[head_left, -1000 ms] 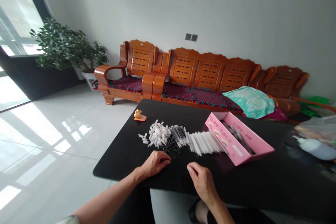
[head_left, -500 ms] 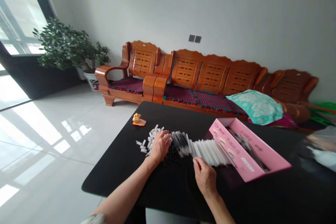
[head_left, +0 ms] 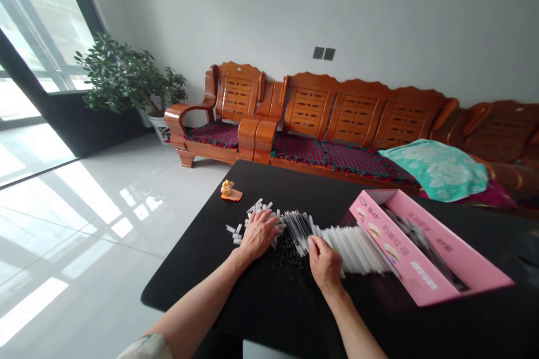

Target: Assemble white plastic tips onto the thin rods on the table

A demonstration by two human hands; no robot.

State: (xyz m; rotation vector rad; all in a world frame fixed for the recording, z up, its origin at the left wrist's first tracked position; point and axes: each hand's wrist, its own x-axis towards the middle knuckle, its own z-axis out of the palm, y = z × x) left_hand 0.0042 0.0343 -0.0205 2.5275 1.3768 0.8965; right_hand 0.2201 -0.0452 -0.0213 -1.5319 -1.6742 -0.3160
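Observation:
My left hand [head_left: 259,234] lies over a pile of small white cylindrical pieces [head_left: 257,208], its fingers stretched out across them. Small black pieces [head_left: 289,253] are heaped just right of that hand. Beyond them is a row of thin dark sticks with pale ends [head_left: 298,227], resembling pen refills. My right hand [head_left: 325,262] is closed in a pinch at the near end of these sticks; whatever is between its fingertips is too small to make out. Several translucent white tubes [head_left: 357,248] lie side by side right of it, partly behind the hand.
A long pink open box [head_left: 421,258] with dark thin items inside stands right of the tubes on the black table [head_left: 202,286]. A small yellow-orange figurine [head_left: 229,190] sits near the far left edge. Behind the table is a wooden sofa [head_left: 311,106] with a turquoise cloth [head_left: 442,171].
My left hand has flattened over the white pieces. The right hand has moved left along the tubes towards the dark sticks. The whole view has shifted slightly.

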